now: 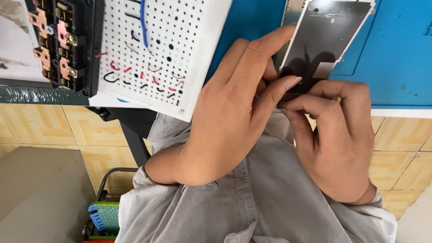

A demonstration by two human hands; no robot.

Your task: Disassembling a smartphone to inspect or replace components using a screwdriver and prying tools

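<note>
Hands over blue desk edge: left hand pinching dark phone panel by its near end, fingers closed on it; right hand curled shut around thin brass-tipped tool touching that end. White perforated board with 1 blue wire just left; black terminal block beyond.

Blue work mat carrying white perforated board, black terminal block, perhaps phone panel.

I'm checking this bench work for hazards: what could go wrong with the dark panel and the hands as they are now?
1. The dark panel sits by the blue mat's edge and could slip off.
2. The right hand pinches a small brass-tipped tool near the panel's lower edge; a slip might scratch it.
3. The left hand covers the contact point, hiding it.
</note>
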